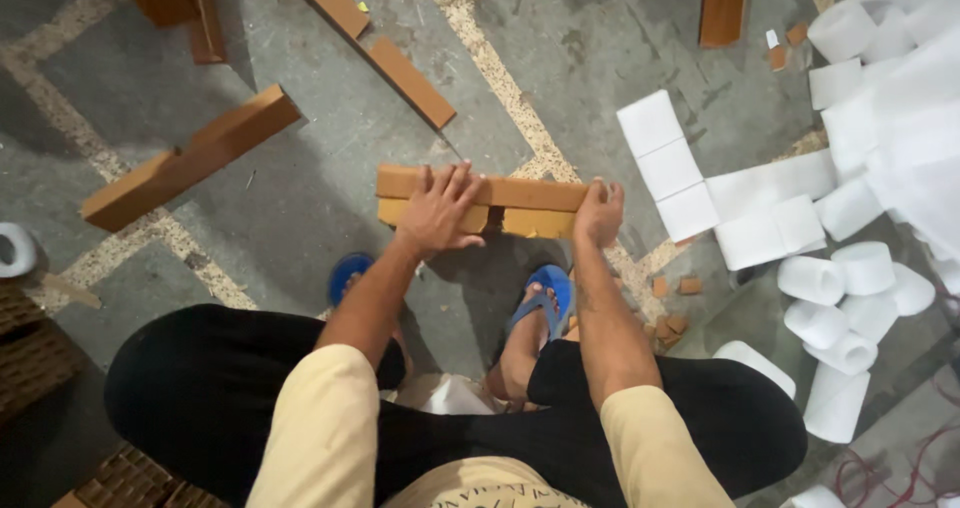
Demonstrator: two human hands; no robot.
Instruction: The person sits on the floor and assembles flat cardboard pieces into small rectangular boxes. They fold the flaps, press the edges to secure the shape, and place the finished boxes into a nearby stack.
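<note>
Item: wooden block (520, 196), long and orange-brown, lying on the grey floor (300, 178) just ahead of your blue sandal (545, 293). Your left hand (438, 211) lies flat on its left part, fingers spread; your right hand (600, 213) curls closed around its right end. White paper rolls (835, 288) heaped toward the floor's right edge.

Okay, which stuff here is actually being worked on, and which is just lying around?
In hand: wooden block, left hand flat on it, right hand gripping its end.
Lying about: long wooden bar, thin wooden strips, white paper rolls, small wood offcuts.
</note>
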